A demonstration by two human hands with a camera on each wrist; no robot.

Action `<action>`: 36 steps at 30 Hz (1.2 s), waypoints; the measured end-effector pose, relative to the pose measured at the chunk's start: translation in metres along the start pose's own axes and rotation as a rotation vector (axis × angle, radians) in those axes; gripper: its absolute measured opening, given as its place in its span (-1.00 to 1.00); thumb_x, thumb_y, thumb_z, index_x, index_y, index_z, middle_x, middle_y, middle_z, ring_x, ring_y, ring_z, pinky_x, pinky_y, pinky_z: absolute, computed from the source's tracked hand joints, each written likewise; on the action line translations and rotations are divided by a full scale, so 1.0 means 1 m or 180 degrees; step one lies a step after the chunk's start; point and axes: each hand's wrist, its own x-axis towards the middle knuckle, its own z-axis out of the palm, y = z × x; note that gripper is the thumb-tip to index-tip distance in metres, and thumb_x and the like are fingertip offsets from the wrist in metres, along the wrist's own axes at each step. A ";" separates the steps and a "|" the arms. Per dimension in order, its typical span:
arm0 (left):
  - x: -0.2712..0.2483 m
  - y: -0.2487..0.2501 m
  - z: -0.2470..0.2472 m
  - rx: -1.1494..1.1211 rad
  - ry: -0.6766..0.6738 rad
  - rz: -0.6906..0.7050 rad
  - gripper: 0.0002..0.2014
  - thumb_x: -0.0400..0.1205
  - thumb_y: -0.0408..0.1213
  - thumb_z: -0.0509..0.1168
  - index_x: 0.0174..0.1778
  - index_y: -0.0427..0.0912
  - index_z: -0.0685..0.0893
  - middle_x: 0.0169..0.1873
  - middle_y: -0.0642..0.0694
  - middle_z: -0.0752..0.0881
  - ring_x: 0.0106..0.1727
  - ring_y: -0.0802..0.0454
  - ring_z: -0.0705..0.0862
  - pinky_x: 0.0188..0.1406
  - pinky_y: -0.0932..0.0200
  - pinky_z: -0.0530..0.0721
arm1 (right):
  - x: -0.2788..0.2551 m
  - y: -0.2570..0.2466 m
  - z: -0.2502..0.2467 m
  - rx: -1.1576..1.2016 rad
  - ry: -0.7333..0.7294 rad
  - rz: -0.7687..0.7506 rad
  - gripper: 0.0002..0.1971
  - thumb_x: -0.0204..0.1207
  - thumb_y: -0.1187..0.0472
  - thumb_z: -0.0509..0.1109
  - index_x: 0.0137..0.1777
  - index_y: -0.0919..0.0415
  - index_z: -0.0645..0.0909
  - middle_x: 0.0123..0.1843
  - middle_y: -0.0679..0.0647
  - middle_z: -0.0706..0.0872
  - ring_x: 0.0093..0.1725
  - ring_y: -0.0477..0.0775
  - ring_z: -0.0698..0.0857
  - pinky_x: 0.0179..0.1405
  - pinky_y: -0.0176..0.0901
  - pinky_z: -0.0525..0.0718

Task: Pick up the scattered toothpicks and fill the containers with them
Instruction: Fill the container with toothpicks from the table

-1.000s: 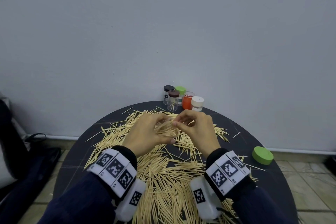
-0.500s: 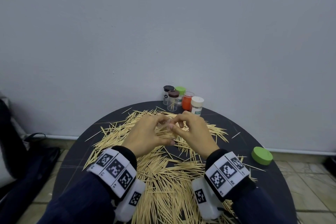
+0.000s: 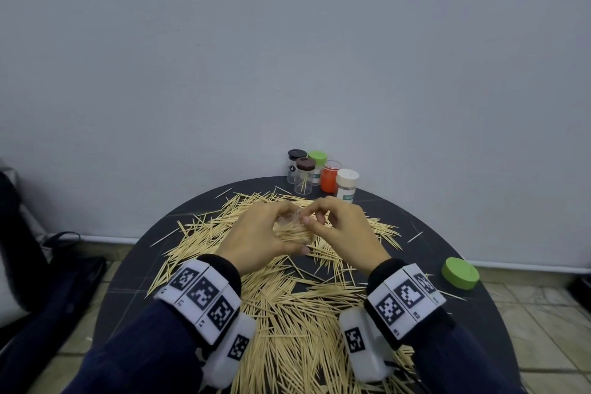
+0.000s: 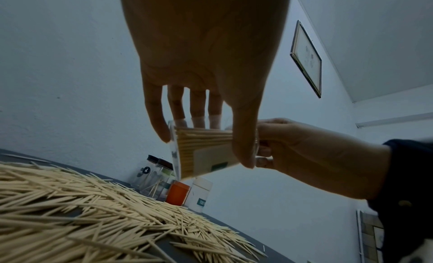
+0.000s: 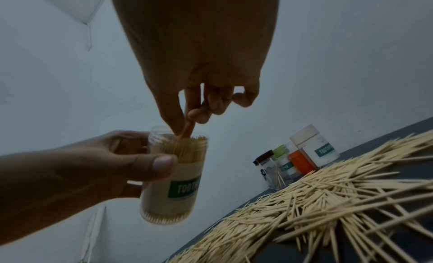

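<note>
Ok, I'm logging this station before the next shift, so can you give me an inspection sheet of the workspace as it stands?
Surface: round dark table, largely covered in loose toothpicks.
Job's things: clear toothpick container, nearly full, lid off, held above the table; five more containers stand at the far edge by the wall.
Clutter: green lid lying near the table's right edge.
Hands: left hand has its grip round the container; right hand has thumb and forefinger at the container's mouth, on the toothpick tips.
Cables: a dark cord on the floor at left.
Surroundings: plain wall, a framed picture, tiled floor.
</note>
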 end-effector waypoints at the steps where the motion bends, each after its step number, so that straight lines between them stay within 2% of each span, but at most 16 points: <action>1: 0.000 0.000 0.000 0.0002 -0.0002 -0.0005 -0.46 0.28 0.00 0.60 0.17 0.06 0.65 -0.06 0.17 0.69 0.01 0.21 0.61 -0.06 0.24 0.53 | 0.000 0.000 -0.001 -0.0006 0.0008 0.0017 -0.91 0.54 0.17 0.39 -0.06 0.09 0.73 -0.36 -0.15 0.48 -0.35 -0.37 0.47 -0.34 -0.50 0.37; 6: 0.000 0.002 0.000 0.0051 -0.0024 -0.0019 -0.38 0.29 0.02 0.59 0.28 0.02 0.63 -0.01 0.14 0.68 0.02 0.22 0.59 -0.16 0.30 0.43 | -0.005 0.000 -0.016 -0.0072 -0.0050 0.0076 -0.93 0.55 0.16 0.38 -0.11 0.02 0.70 -0.25 -0.09 0.60 -0.31 -0.29 0.47 -0.30 -0.46 0.42; 9: -0.001 0.007 -0.001 0.0029 -0.0059 -0.0005 -0.37 0.30 0.02 0.58 0.30 0.02 0.61 0.01 0.14 0.67 0.04 0.20 0.58 -0.11 0.27 0.44 | -0.011 0.008 -0.039 -0.0252 -0.0505 0.0377 -0.96 0.53 0.11 0.40 -0.06 -0.03 0.66 -0.14 -0.11 0.64 -0.23 -0.19 0.51 -0.25 -0.42 0.43; 11: -0.002 0.010 -0.001 0.0022 -0.0069 0.0026 -0.38 0.31 0.01 0.57 0.30 0.02 0.61 0.02 0.14 0.66 0.04 0.20 0.58 -0.11 0.28 0.43 | -0.020 0.018 -0.056 -0.0378 -0.0787 0.0675 -0.88 0.49 0.06 0.44 0.00 -0.06 0.63 -0.08 -0.12 0.64 -0.12 -0.08 0.58 -0.18 -0.35 0.49; 14: -0.003 0.013 -0.001 -0.0055 -0.0087 0.0047 -0.37 0.31 0.00 0.58 0.31 -0.01 0.61 0.06 0.09 0.68 0.05 0.19 0.58 -0.06 0.26 0.44 | -0.039 0.030 -0.073 -0.0599 -0.1128 0.1146 -0.66 0.43 0.00 0.49 0.17 -0.05 0.54 0.01 -0.09 0.62 -0.04 -0.10 0.60 -0.14 -0.39 0.51; 16: -0.004 0.014 -0.001 -0.0112 -0.0103 0.0040 -0.36 0.30 0.00 0.58 0.31 -0.02 0.61 0.08 0.06 0.69 0.07 0.17 0.59 -0.03 0.23 0.45 | -0.053 0.035 -0.078 -0.0849 -0.1546 0.1413 -0.51 0.39 -0.04 0.52 0.27 -0.02 0.45 0.09 -0.05 0.60 0.02 -0.09 0.59 -0.05 -0.33 0.54; 18: -0.005 0.016 -0.001 -0.0147 -0.0120 0.0022 -0.37 0.30 0.01 0.58 0.29 -0.01 0.61 0.05 0.08 0.68 0.06 0.16 0.59 -0.04 0.21 0.45 | -0.067 0.034 -0.078 -0.1073 -0.1890 0.1469 -0.47 0.34 -0.08 0.55 0.24 -0.05 0.41 0.08 -0.05 0.59 -0.04 -0.16 0.58 -0.09 -0.34 0.53; 21: -0.006 0.016 -0.001 -0.0182 -0.0156 -0.0003 -0.37 0.30 0.00 0.58 0.29 -0.02 0.61 0.06 0.08 0.67 0.06 0.14 0.59 -0.04 0.18 0.46 | -0.082 0.019 -0.072 -0.0998 -0.2372 0.1273 -0.49 0.28 -0.05 0.59 0.14 -0.09 0.41 -0.05 -0.13 0.54 -0.21 -0.26 0.50 -0.26 -0.38 0.44; 25: -0.007 0.014 -0.004 -0.0145 -0.0104 0.0003 -0.38 0.31 -0.01 0.59 0.28 -0.04 0.63 0.10 0.03 0.69 0.08 0.11 0.60 0.00 0.18 0.48 | -0.093 -0.019 -0.049 -0.0774 -0.2895 0.0657 -0.60 0.24 -0.01 0.63 -0.11 -0.25 0.44 -0.17 -0.17 0.55 -0.25 -0.19 0.52 -0.19 -0.23 0.51; 27: -0.007 0.011 -0.006 -0.0107 -0.0075 -0.0015 -0.38 0.31 -0.01 0.58 0.28 -0.06 0.63 0.10 0.03 0.69 0.08 0.10 0.61 -0.01 0.21 0.46 | -0.097 -0.034 -0.032 -0.0680 -0.3064 0.0374 -0.62 0.24 0.01 0.64 -0.08 -0.17 0.50 -0.18 -0.11 0.58 -0.30 -0.20 0.51 -0.22 -0.22 0.49; 31: -0.007 0.010 -0.007 -0.0046 -0.0097 -0.0049 -0.39 0.31 -0.01 0.58 0.27 -0.08 0.64 0.11 0.01 0.70 0.05 0.10 0.62 -0.03 0.25 0.47 | -0.101 -0.055 0.000 -0.0454 -0.3311 0.0020 -0.60 0.26 0.12 0.64 0.05 0.11 0.60 -0.24 -0.04 0.57 -0.38 -0.19 0.49 -0.37 -0.36 0.43; 36: -0.007 0.011 -0.008 -0.0045 -0.0093 -0.0043 -0.40 0.33 -0.06 0.58 0.28 -0.10 0.63 0.09 0.03 0.68 -0.02 0.13 0.61 -0.15 0.36 0.44 | -0.105 -0.067 0.021 -0.0635 -0.3412 -0.0438 -0.63 0.25 0.09 0.64 -0.01 0.13 0.61 -0.31 -0.02 0.59 -0.39 -0.09 0.52 -0.35 -0.23 0.47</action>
